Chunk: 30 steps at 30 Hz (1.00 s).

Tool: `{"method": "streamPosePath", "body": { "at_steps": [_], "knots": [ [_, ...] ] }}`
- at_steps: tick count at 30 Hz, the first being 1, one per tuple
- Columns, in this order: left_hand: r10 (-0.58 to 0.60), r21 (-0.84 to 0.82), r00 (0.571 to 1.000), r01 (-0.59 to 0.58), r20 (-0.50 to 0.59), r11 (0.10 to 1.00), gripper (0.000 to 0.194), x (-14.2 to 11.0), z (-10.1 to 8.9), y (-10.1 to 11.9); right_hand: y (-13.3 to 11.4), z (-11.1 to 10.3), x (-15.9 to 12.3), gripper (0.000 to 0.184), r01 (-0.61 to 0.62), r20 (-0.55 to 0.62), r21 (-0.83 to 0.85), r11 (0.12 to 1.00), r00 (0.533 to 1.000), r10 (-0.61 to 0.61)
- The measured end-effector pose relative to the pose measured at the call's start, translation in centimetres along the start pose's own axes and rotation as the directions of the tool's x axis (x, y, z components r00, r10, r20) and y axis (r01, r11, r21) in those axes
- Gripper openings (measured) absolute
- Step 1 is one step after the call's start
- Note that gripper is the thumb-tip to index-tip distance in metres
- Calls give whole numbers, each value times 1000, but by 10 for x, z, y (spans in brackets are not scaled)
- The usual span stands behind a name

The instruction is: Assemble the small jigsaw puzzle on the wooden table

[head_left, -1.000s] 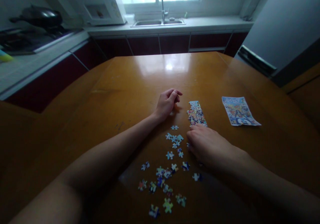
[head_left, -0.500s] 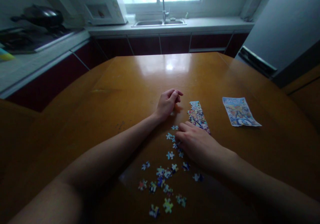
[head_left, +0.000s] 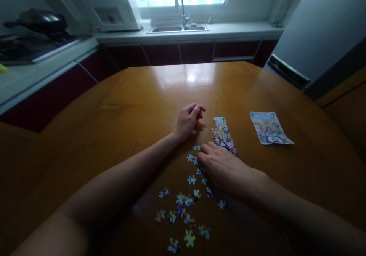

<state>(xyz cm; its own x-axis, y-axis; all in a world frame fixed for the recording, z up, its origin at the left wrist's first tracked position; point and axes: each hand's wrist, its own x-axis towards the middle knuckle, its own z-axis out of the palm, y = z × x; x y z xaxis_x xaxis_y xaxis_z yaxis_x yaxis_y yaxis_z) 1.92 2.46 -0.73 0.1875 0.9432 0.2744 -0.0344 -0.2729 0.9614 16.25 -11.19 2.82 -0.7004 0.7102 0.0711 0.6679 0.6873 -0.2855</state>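
Note:
My left hand rests on its side on the table, fingers loosely curled and the thumb over them, with nothing visible in it. Just right of it lies a joined strip of jigsaw puzzle, its left edge uneven with tabs. My right hand is palm down over the strip's near end, covering part of it. Its fingers are bent in and pressed together; their tips are hidden, so I cannot make out what they hold. Loose puzzle pieces lie left of this hand, and several more, such as a yellow-green piece, are scattered closer to me.
A creased picture sheet lies on the right of the wooden table. Beyond the table are a counter with a sink, a microwave and a black pan on the stove. A fridge stands at right.
The whole view has shifted slightly left and down. Both hands keep nearly the same pose and place relative to the puzzle strip and the loose pieces.

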Motion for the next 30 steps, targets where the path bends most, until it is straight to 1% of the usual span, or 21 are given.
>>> {"method": "streamPosePath", "body": {
  "at_steps": [7, 16, 25, 30],
  "knots": [
    [-10, 16, 1000, 10, -1, 1000, 26, 0, 0, 1, 2, -2, 1, 8, -11, 45, 21, 1000, 999, 10],
    [-9, 27, 1000, 9, 0, 1000, 26, 0, 0, 0, 1, -4, 0, 9, -4, 39, 24, 1000, 999, 3],
    [-17, 31, 1000, 16, 1, 999, 27, 0, 0, 0, 3, -1, 1, 8, -1, 34, 16, 1000, 999, 1],
    [-9, 22, 1000, 9, 6, 1000, 26, 0, -1, -1, 4, -2, 1, 9, -5, 48, 37, 999, 999, 3]
  ]
}}
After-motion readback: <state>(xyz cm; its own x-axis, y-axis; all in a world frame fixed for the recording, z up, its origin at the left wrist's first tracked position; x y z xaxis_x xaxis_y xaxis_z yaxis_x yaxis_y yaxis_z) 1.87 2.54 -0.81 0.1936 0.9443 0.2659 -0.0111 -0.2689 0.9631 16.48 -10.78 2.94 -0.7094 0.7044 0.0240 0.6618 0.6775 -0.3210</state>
